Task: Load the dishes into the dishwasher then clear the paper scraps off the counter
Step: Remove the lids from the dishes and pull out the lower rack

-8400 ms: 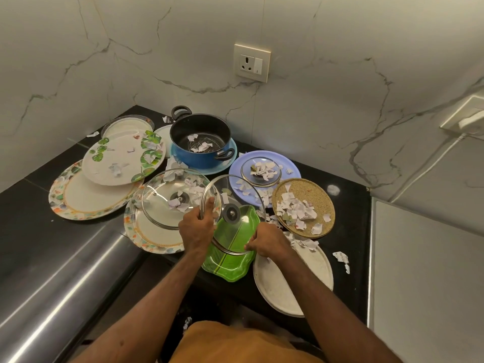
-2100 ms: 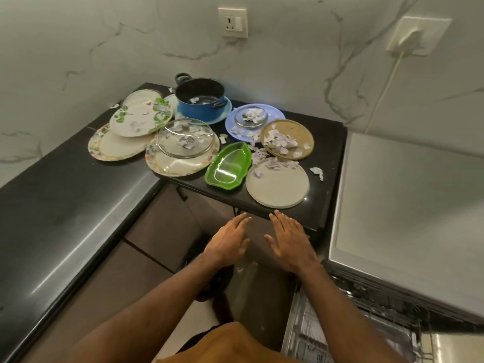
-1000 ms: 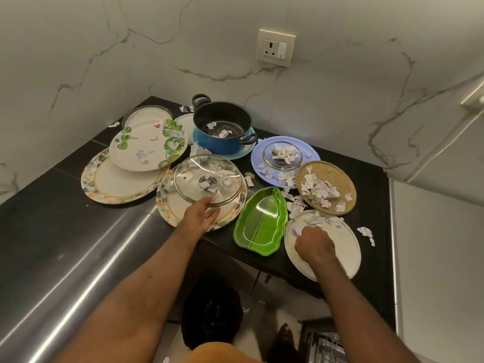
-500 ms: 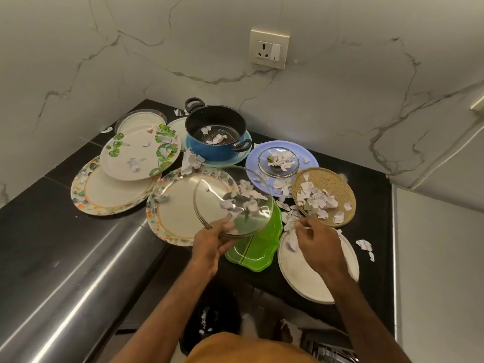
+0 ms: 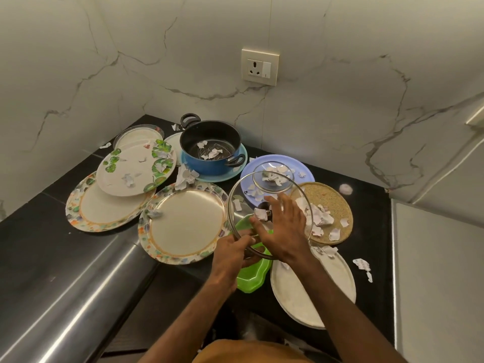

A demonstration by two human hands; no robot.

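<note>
Above the green leaf-shaped dish [image 5: 252, 276] on the black table [image 5: 31, 231], a glass lid [image 5: 241, 203] is held tilted. Its lower rim is clamped in the grip of the left hand [image 5: 230, 254], while the right hand [image 5: 281, 231] is laid against the glass, fingers spread apart. Paper scraps [image 5: 318, 218] are scattered over the woven mat [image 5: 332, 200] just beside.

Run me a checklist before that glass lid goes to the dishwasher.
1. Grip: ok. The left hand pinches the lower rim of the glass lid.
2. Lid clean: not ok. A paper scrap sits by the knob.
3. Wiping hand clear: not ok. The right hand lies with straight fingers on the glass.
4. Lid free of other dishes: ok. It is held tilted above the green dish.
5. Dishwasher open, rack space free: cannot tell. It is out of view.
</note>
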